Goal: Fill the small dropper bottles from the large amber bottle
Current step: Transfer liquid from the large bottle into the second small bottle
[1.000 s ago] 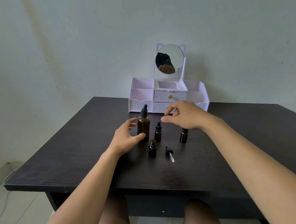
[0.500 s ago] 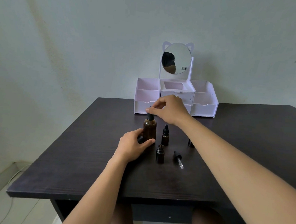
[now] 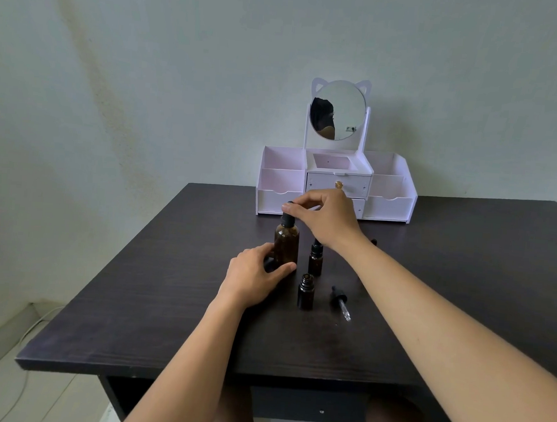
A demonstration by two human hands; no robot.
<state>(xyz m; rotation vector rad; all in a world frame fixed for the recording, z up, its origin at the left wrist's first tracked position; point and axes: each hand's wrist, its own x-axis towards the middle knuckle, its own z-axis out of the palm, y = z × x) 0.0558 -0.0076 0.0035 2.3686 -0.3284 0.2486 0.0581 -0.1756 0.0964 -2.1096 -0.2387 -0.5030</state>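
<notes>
The large amber bottle (image 3: 286,242) stands upright on the dark table (image 3: 165,301). My left hand (image 3: 254,275) grips its lower body from the left. My right hand (image 3: 323,215) pinches the black dropper cap (image 3: 287,218) on its top. A small capped dropper bottle (image 3: 315,258) stands just right of it. In front, a small uncapped bottle (image 3: 305,292) stands open, with its dropper (image 3: 340,301) lying on the table to the right. A third small bottle (image 3: 373,241) is mostly hidden behind my right forearm.
A white organiser with drawers (image 3: 336,185) and a round cat-ear mirror (image 3: 338,111) stands at the table's far edge against the wall. A cable (image 3: 37,322) runs along the floor at the left. My knees show below the table's front edge.
My left hand moved in from beside the large bottle and closed round its lower body. My right hand travelled left from above the small bottles onto the large bottle's cap.
</notes>
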